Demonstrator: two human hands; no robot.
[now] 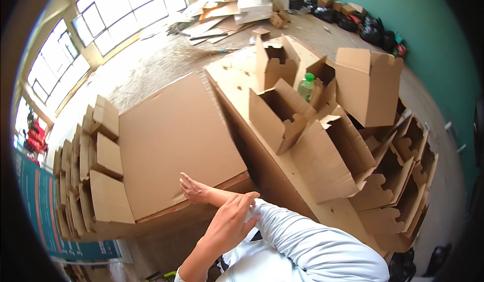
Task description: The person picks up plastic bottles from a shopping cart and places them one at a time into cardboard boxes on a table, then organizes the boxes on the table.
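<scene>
My left hand (231, 222) reaches up from the lower edge and grips the cuff of the white right sleeve (307, 231), its thumb and fingers on either side of the cloth. The sleeve is bunched in folds up the right arm. My right hand (191, 187) stretches to the left across my front, palm bare and fingers extended, holding nothing. It hovers over the near edge of a large flat brown cardboard surface (176, 141). Whether it touches the cardboard I cannot tell.
Folded cardboard boxes (108, 156) stand in rows at the left. On a wooden table (229, 75) at right are open cardboard boxes (333, 156) and a green-capped bottle (306, 86). Cardboard scraps (222, 22), a broom (201, 52) and black bags (370, 32) lie on the floor beyond.
</scene>
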